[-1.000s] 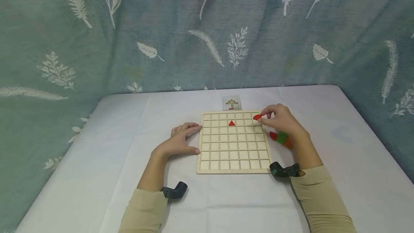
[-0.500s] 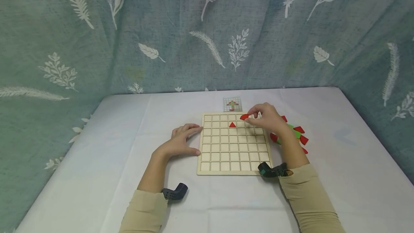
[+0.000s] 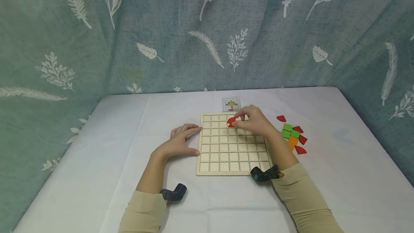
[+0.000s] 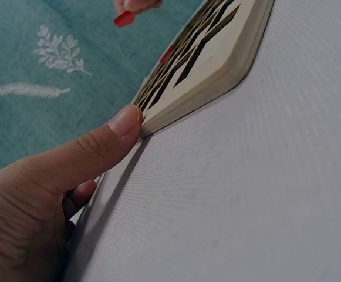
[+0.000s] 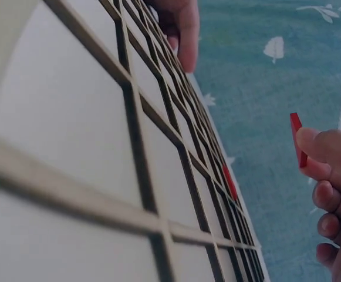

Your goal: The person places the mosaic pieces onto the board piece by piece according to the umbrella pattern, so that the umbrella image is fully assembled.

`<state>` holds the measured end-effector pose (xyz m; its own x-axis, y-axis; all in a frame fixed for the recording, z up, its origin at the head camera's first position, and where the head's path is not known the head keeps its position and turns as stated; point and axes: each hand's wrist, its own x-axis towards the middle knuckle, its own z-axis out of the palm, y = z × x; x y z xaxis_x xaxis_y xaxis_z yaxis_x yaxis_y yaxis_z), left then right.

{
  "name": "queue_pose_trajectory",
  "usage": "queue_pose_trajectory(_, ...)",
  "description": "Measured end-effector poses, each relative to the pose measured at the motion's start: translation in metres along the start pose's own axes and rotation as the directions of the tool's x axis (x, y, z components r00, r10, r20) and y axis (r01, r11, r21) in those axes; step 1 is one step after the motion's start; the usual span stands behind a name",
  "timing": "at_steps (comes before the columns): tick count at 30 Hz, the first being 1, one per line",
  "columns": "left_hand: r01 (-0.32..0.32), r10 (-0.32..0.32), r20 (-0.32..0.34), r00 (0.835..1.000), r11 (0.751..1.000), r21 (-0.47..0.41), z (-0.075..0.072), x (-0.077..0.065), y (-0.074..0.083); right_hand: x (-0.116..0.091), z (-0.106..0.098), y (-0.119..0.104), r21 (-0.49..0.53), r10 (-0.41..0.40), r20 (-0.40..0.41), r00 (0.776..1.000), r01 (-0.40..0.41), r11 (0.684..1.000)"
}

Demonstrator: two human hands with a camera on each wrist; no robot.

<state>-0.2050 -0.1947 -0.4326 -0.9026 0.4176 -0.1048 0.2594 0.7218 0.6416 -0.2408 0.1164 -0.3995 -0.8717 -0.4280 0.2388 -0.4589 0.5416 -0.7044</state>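
A wooden grid board [image 3: 223, 147] with raised dividers lies on the white cloth. My right hand [image 3: 253, 120] pinches a red fan-shaped tile [image 3: 231, 120] between thumb and forefinger, above the far part of the board. In the right wrist view the held tile is seen nearly edge-on, apart from the grid. A red triangular tile [image 5: 230, 181] sits in one cell, partly covered by the held piece in the head view. My left hand [image 3: 179, 141] rests at the board's left side, thumb and fingertips spread against its edge.
Beyond the board lies a small pattern card [image 3: 231, 104] showing coloured shapes on a grid. To the right are several loose red tiles [image 3: 300, 150], green squares [image 3: 286, 133] and orange tiles [image 3: 292, 142]. A leaf-patterned curtain [image 3: 181, 46] hangs behind the table.
My right hand has moved left with the red fan-shaped tile, from the board's far right corner to over the red triangle. This uncovers the loose tiles on the right. My left hand stays put.
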Motion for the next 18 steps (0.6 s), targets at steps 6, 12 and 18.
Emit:
queue_pose_trajectory(6,0.002,-0.002,0.003,1.000,1.000,0.006,-0.001,0.001,0.001,0.001,0.011,-0.006,0.005,0.010,-0.003,1.000,-0.010,1.000)
queue_pose_trajectory(12,0.006,-0.006,0.009,1.000,1.000,0.015,0.000,0.001,0.000,0.002,0.023,-0.005,-0.055,-0.016,0.018,1.000,0.017,0.998)
queue_pose_trajectory(18,0.001,-0.001,0.002,1.000,1.000,0.013,0.001,0.002,0.000,0.001,0.033,-0.003,-0.130,-0.024,0.042,0.999,0.029,0.991)
